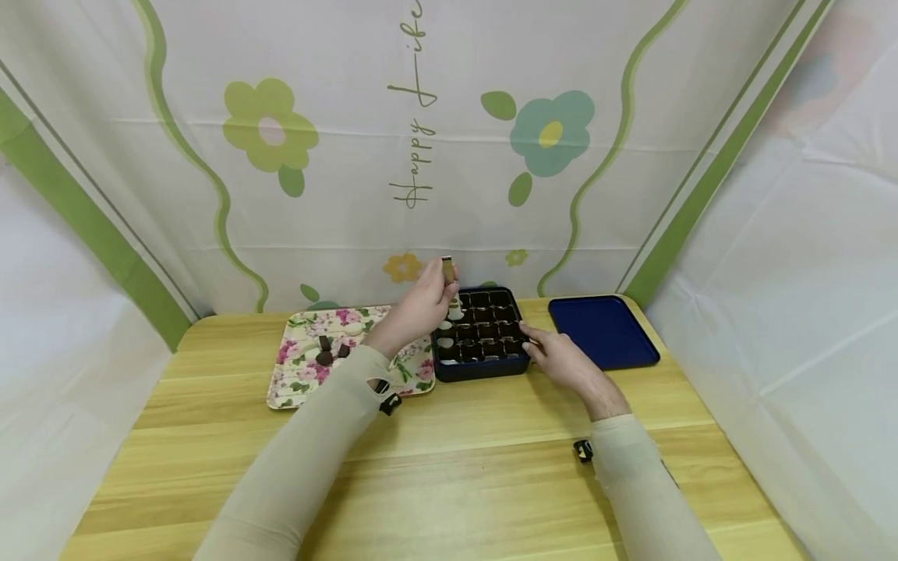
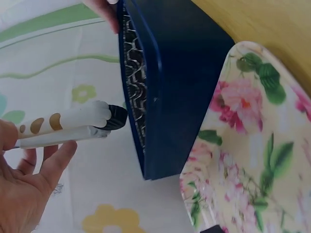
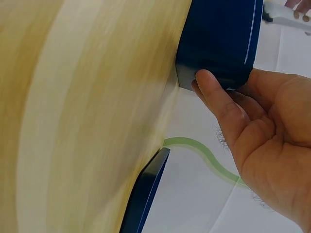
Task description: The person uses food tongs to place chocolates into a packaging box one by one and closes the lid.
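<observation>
My left hand point(image 1: 421, 304) holds white tongs point(image 2: 58, 124) with gold spots and paw-like ends. Between the tong ends is a small dark brown piece point(image 2: 116, 118), like a chocolate, over the left side of the dark blue box point(image 1: 484, 371). Inside the box, an insert point(image 1: 489, 331) is divided into many small dark compartments; pale pieces point(image 1: 445, 343) show in its left column. My right hand point(image 1: 561, 358) grips the box's right side, fingers and thumb at its wall and rim, as the right wrist view shows close up.
Left of the box lies a floral tray point(image 1: 291, 389) with a few dark chocolates point(image 1: 323, 358) on it, partly behind my left forearm. A flat dark blue lid point(image 1: 603, 331) lies to the right. A printed curtain point(image 1: 337, 218) hangs behind the wooden table point(image 1: 463, 483).
</observation>
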`<state>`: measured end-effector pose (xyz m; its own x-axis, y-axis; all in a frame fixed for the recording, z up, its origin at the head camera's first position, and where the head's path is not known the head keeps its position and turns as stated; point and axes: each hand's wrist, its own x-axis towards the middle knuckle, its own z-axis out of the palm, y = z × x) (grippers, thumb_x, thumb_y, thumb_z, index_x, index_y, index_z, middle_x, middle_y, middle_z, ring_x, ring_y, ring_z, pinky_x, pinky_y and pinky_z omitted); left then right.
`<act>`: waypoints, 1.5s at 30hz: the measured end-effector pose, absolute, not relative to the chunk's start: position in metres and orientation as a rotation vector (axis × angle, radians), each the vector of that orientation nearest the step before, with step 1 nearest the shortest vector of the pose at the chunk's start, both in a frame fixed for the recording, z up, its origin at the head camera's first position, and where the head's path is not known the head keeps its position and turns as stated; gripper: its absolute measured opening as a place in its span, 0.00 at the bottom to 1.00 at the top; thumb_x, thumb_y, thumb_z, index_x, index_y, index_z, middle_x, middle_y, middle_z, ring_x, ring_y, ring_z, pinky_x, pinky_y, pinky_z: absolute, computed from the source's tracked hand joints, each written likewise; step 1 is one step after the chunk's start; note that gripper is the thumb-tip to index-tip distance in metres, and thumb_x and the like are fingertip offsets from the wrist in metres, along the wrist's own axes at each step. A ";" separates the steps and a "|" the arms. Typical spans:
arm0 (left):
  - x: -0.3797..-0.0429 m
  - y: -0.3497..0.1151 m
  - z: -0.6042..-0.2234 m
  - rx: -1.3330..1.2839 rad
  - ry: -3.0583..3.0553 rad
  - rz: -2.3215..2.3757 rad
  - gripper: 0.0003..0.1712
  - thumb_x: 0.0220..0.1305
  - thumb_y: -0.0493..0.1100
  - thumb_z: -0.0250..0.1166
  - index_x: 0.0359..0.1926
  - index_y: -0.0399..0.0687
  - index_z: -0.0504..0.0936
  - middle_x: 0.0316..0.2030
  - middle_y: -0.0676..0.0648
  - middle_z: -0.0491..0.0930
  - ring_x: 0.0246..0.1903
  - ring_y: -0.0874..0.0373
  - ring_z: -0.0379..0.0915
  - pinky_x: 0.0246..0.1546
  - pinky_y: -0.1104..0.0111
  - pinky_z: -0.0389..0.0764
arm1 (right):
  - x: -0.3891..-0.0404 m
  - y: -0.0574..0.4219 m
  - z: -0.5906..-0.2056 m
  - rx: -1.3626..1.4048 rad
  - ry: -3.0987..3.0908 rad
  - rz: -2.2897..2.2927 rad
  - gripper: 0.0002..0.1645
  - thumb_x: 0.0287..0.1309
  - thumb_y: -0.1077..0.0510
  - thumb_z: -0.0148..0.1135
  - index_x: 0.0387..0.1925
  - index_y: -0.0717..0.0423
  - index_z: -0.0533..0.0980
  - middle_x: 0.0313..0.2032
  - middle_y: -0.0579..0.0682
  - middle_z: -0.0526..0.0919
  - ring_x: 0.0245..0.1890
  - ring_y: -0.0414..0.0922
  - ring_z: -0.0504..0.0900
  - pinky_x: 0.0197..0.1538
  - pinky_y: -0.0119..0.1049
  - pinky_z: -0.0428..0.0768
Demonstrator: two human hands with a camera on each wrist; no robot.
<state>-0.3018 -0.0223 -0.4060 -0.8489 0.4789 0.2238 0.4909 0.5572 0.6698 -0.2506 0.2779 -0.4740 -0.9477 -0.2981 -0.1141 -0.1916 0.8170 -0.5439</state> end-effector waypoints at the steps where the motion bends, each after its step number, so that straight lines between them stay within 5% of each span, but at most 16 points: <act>1: -0.304 -0.019 -0.408 -0.859 -2.761 -1.185 0.10 0.87 0.50 0.41 0.56 0.51 0.61 0.50 0.46 0.62 0.43 0.53 0.65 0.42 0.62 0.74 | -0.251 0.278 -0.474 -0.383 2.810 -0.804 0.34 0.83 0.50 0.50 0.83 0.45 0.57 0.16 0.43 0.68 0.13 0.40 0.61 0.23 0.36 0.70; 13: -0.318 -0.006 -0.428 -0.904 -2.805 -1.219 0.15 0.85 0.56 0.38 0.58 0.53 0.61 0.51 0.46 0.62 0.45 0.52 0.66 0.45 0.59 0.73 | -0.251 0.278 -0.474 -0.374 2.803 -0.821 0.33 0.83 0.50 0.51 0.83 0.44 0.57 0.17 0.43 0.68 0.13 0.41 0.60 0.23 0.37 0.69; 20: -0.319 -0.016 -0.426 -0.942 -2.721 -1.386 0.14 0.87 0.50 0.39 0.60 0.46 0.59 0.56 0.44 0.59 0.48 0.50 0.63 0.48 0.57 0.70 | -0.254 0.278 -0.474 -0.378 2.813 -0.808 0.33 0.83 0.50 0.50 0.83 0.44 0.57 0.17 0.44 0.71 0.14 0.41 0.62 0.24 0.37 0.70; 45: -0.302 -0.124 -0.428 -0.722 -2.857 -1.164 0.16 0.87 0.47 0.40 0.64 0.44 0.59 0.60 0.37 0.61 0.53 0.47 0.65 0.51 0.55 0.72 | -0.251 0.277 -0.475 -0.364 2.804 -0.820 0.34 0.83 0.51 0.50 0.83 0.45 0.56 0.18 0.43 0.68 0.14 0.40 0.61 0.22 0.37 0.69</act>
<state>-0.3021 -0.1236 -0.4284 -0.8959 0.4206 0.1431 0.4008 0.6263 0.6687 -0.2510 0.2773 -0.4747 -0.9502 -0.2879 -0.1189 -0.1785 0.8162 -0.5495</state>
